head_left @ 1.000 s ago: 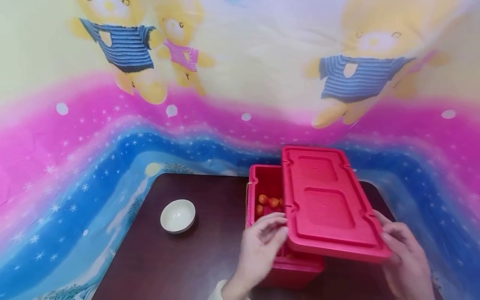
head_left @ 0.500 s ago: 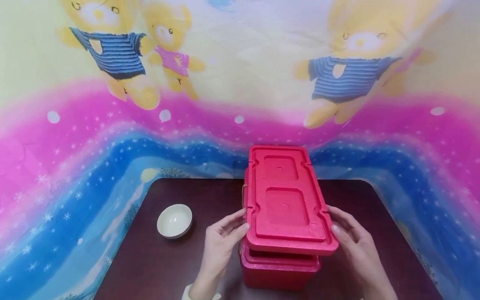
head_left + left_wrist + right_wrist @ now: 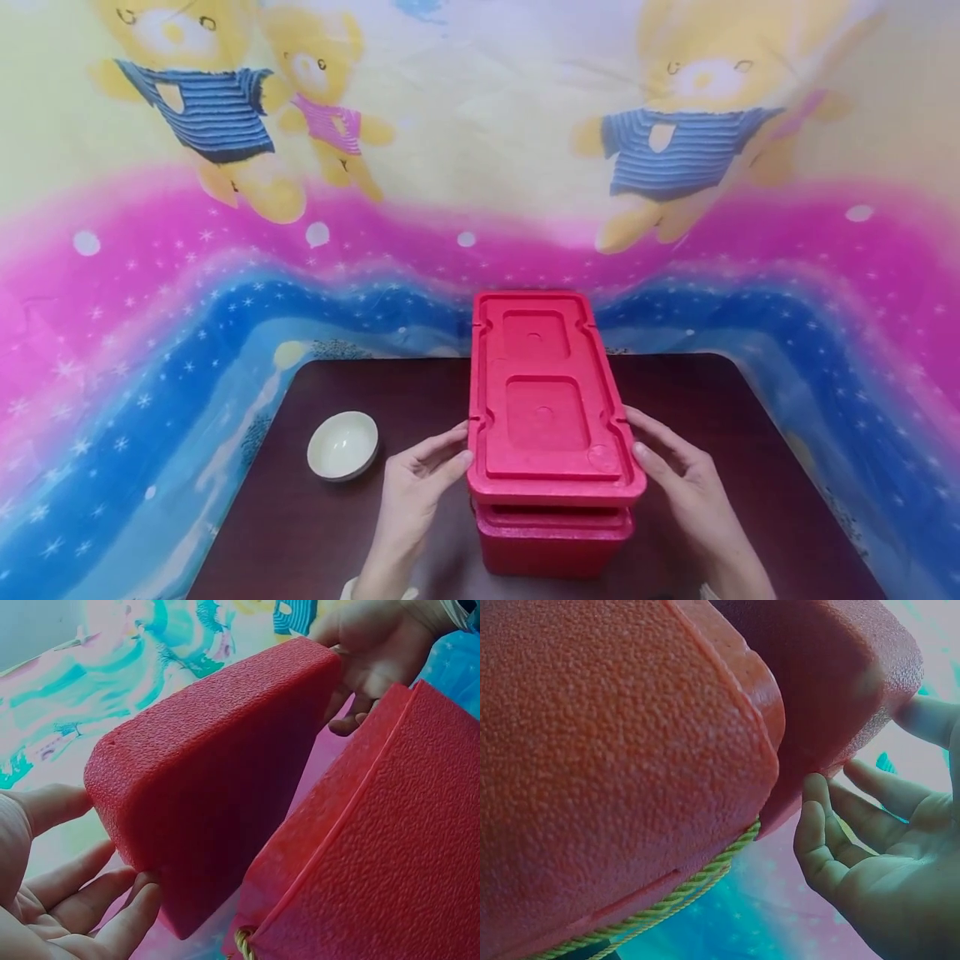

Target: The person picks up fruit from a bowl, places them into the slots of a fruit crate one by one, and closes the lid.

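Between both hands is a red foam lid [image 3: 543, 417], held over a red box [image 3: 551, 550] with a dark gap showing at the near end. My left hand [image 3: 420, 492] grips the lid's left edge, thumb on the near corner and fingers underneath. On the opposite edge my right hand [image 3: 686, 492] holds the lid the same way. In the left wrist view the lid [image 3: 210, 765] stands apart from the box rim [image 3: 337, 817]. The right wrist view shows fingertips touching the lid's underside [image 3: 825, 697]. The box's contents are hidden by the lid.
A white bowl [image 3: 342, 446] stands on the dark table [image 3: 420, 392], left of the box. A twisted gold cord [image 3: 660, 900] runs along the box's side. Behind the table hangs a backdrop [image 3: 465, 167] printed with bears.
Both hands have carried the lid leftward from the box's right side to over its opening. The small orange-red fruits seen inside earlier are now covered.
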Tool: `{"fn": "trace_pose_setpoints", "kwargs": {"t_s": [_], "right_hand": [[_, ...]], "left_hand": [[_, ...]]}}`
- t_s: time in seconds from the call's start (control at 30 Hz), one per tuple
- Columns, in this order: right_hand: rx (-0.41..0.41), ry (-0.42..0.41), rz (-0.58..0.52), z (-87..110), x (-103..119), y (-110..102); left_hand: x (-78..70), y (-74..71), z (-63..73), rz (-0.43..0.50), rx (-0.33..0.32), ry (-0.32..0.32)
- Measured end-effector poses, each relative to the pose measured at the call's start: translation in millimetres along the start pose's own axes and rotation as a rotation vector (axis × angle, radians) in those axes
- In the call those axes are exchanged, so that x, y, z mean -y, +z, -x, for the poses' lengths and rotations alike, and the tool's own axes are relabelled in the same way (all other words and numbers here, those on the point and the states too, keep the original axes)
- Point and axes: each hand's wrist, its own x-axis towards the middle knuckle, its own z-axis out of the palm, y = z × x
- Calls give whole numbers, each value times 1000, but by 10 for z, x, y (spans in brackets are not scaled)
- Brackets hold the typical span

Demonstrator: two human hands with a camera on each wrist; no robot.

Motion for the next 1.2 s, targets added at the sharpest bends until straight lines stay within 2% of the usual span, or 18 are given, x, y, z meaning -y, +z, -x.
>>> {"fn": "trace_pose_setpoints", "kwargs": {"t_s": [0.13, 0.3, 0.53, 0.67, 0.77, 0.9, 0.97, 1.03, 1.2], "right_hand": [[36, -95, 13, -38, -20, 31], [20, -169, 63, -82, -12, 66], [39, -288, 4, -137, -29, 70], [17, -346, -22, -169, 1, 76], [12, -378, -41, -201, 52, 88], [31, -346, 13, -255, 142, 94], [54, -333, 30, -284, 182, 98], [76, -338, 33, -311, 212, 105], [146, -401, -38, -352, 225, 133]], "left_hand": [[6, -42, 12, -11, -10, 16], [12, -57, 4, -6, -15, 46], [16, -35, -30, -8, -25, 120], [31, 7, -90, -69, -36, 210], [44, 34, -171, -164, -73, 304], [61, 46, -295, -269, -130, 415], [70, 44, -348, -288, -131, 447], [74, 44, -384, -283, -116, 460], [69, 32, -407, -218, -64, 420]]}}
